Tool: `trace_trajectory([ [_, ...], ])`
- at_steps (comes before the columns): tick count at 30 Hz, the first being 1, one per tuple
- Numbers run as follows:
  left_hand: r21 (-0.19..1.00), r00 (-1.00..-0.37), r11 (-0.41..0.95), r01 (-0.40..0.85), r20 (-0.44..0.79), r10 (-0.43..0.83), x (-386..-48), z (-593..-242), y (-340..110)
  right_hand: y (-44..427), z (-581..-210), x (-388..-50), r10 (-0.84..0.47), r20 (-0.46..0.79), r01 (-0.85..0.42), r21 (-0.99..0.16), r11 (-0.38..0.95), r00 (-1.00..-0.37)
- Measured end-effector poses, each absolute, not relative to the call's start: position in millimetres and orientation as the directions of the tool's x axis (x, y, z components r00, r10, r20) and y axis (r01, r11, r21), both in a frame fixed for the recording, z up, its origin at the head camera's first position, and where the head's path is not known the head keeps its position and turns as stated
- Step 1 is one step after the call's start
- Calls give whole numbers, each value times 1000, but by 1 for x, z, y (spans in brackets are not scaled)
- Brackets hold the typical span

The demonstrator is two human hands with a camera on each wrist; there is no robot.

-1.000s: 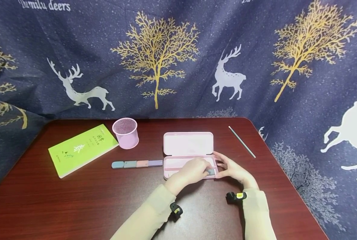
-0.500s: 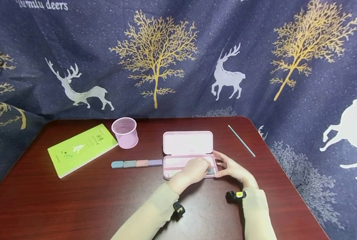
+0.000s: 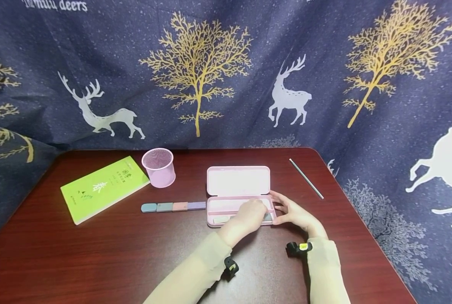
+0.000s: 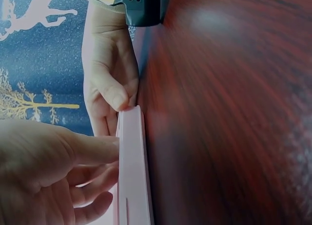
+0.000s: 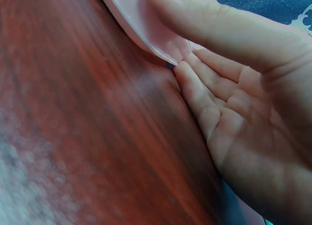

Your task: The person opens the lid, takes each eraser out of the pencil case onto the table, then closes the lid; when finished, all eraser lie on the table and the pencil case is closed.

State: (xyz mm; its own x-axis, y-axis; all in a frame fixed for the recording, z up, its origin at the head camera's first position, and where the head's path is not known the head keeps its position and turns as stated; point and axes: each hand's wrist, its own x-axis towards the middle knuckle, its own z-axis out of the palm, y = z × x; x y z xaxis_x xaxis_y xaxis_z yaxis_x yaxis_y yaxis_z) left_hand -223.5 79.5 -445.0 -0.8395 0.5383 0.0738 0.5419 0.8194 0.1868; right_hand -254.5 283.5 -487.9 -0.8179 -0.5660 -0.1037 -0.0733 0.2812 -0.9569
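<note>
An open pink pencil case (image 3: 238, 180) lies on the table, its lid tipped back. My left hand (image 3: 249, 216) reaches over the front wall into its front compartment. In the left wrist view the thumb (image 4: 97, 149) goes in behind that wall; the fingertips are hidden, so I cannot tell whether they pinch anything. Beside these fingers, at the compartment's right end, sits a small grey block (image 3: 268, 217). A whitish block (image 3: 221, 220) lies at its left end. My right hand (image 3: 296, 214) grips the case's right end, thumb near the front corner and fingers farther back.
Left of the case runs a row of several small coloured blocks (image 3: 173, 207). Behind them stand a pink mesh pen cup (image 3: 162, 175) and a green book (image 3: 104, 190) lying flat. A thin pencil (image 3: 306, 179) lies at the right. A patterned cloth (image 3: 226, 84) hangs behind the table (image 3: 96, 261).
The left wrist and forearm have shifted slightly right, uncovering more of the whitish block. The left fingers stay inside the case, and the right hand keeps its hold.
</note>
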Motion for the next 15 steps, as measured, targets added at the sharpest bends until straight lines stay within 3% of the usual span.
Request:
trace_trajectory([
  [15,219,-869,846,486,20,494,-220,-439,85,283,-489,-255,-563,-98,-87,-952,294,-821],
])
